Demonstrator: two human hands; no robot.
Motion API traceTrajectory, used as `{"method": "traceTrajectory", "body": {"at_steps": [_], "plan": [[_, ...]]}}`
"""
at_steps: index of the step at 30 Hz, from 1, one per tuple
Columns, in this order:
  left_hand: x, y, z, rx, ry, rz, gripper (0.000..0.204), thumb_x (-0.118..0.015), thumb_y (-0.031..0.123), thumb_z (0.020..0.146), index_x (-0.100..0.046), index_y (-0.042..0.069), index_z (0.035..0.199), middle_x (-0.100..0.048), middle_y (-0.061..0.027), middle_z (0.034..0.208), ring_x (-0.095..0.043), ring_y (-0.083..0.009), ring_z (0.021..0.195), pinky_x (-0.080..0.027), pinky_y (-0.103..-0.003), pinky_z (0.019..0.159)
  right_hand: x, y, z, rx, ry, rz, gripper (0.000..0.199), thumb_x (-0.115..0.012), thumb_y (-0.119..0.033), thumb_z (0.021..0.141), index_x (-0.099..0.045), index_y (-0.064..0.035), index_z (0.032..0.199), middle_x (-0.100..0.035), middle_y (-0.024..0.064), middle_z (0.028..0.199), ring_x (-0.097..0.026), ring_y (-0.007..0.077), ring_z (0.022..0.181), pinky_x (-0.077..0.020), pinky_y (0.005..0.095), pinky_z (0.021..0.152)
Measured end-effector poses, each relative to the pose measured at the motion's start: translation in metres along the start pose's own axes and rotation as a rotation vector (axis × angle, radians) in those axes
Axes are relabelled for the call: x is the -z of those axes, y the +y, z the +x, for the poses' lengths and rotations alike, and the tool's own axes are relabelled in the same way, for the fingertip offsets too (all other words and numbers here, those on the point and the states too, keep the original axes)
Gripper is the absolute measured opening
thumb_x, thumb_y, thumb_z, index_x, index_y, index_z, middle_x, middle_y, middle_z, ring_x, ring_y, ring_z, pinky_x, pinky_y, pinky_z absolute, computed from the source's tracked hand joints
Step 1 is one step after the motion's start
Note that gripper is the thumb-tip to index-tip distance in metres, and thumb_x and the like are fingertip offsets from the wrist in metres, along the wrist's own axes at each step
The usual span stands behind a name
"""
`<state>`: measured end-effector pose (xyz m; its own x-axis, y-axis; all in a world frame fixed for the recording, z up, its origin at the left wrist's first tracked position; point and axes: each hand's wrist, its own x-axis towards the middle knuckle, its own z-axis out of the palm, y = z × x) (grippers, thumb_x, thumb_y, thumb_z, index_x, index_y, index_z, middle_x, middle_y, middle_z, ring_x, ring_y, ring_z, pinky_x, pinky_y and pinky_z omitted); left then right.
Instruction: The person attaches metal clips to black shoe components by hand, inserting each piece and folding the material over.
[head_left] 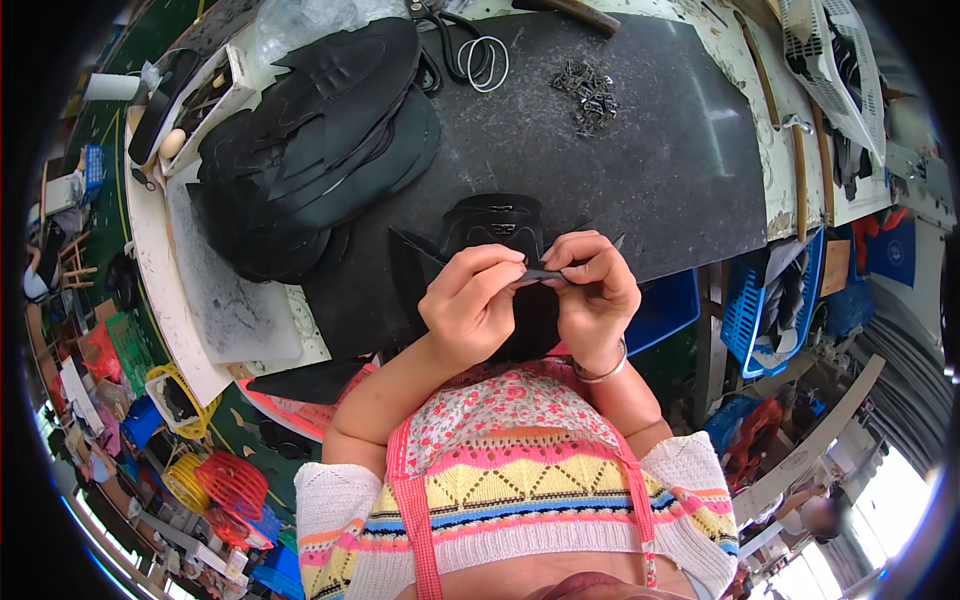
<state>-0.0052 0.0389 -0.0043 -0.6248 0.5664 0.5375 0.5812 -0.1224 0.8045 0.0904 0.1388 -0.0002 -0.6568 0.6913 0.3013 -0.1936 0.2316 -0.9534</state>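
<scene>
My left hand (468, 303) and my right hand (592, 285) meet over the near edge of a dark work mat (650, 150). Both pinch the same black shoe upper piece (498, 225), which has a small metal buckle on its front. My fingertips press a strap or edge of that piece between them. The lower part of the piece is hidden behind my hands. A silver bangle sits on my right wrist.
A tall stack of black cut shoe pieces (320, 140) lies to the left on the mat. Several small metal buckles (592, 92) are heaped at the back. Scissors and a white ring (470, 55) lie near them. Blue crates (770, 310) stand at the right of the table.
</scene>
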Motion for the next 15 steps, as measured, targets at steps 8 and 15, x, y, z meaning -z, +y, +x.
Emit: {"method": "traceTrajectory", "body": {"at_steps": [8, 15], "plan": [[0.0019, -0.0012, 0.0048, -0.073, 0.046, -0.038, 0.023, -0.059, -0.019, 0.064, -0.058, -0.002, 0.080, -0.063, -0.0127, 0.074, -0.066, -0.0272, 0.068, -0.055, -0.033, 0.063, -0.0023, -0.0004, -0.0008, 0.153, 0.008, -0.119, 0.032, -0.052, 0.025, 0.058, -0.044, -0.0012, 0.075, -0.059, 0.0141, 0.078, -0.062, 0.0241, 0.070, -0.0511, 0.0304, 0.062], [0.0082, 0.0021, 0.0034, 0.038, -0.061, -0.096, 0.026, -0.052, -0.022, 0.063, -0.051, 0.001, 0.077, -0.061, -0.0130, 0.074, -0.063, -0.0232, 0.065, -0.050, -0.029, 0.058, 0.0018, 0.0034, 0.0009, 0.300, -0.097, -0.142, 0.030, -0.054, 0.022, 0.060, -0.044, -0.0007, 0.077, -0.059, 0.0146, 0.077, -0.060, 0.0265, 0.069, -0.0506, 0.0332, 0.059]]}}
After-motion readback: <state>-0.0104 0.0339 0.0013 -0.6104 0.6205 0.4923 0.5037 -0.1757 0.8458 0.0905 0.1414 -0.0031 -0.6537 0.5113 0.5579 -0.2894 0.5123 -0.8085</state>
